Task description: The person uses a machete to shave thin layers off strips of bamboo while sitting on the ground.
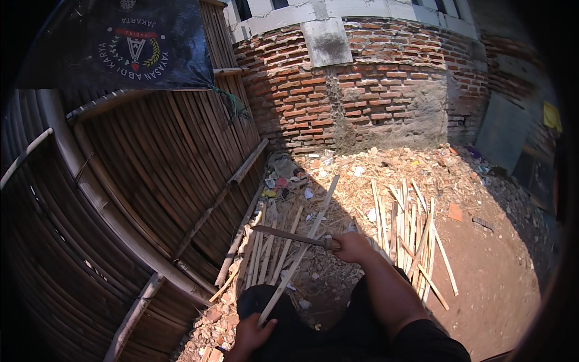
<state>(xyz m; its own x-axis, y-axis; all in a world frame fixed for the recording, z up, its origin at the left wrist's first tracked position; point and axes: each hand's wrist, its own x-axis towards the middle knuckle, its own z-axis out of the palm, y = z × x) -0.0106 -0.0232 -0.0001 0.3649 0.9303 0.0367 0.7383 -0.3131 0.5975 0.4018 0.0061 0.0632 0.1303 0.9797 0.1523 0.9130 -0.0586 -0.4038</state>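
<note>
My left hand (254, 330) is closed round the near end of a long pale bamboo strip (300, 253), which slants up and away to the right. In my right hand (351, 247) is the handle of a machete (289, 234); its long dark blade points left and crosses the strip about midway along. Whether the blade touches the strip or passes just above it, I cannot tell. Several more bamboo strips (265, 256) lie on the ground by the fence at left. Another loose pile of strips (416, 235) lies in the sun to the right of my right forearm.
A bamboo fence (151, 163) runs along the left, with a dark banner (120, 48) hung on it. A brick wall (386, 102) closes the far side. Shavings and litter (356, 172) cover the ground before it. A grey panel (503, 130) leans at the far right.
</note>
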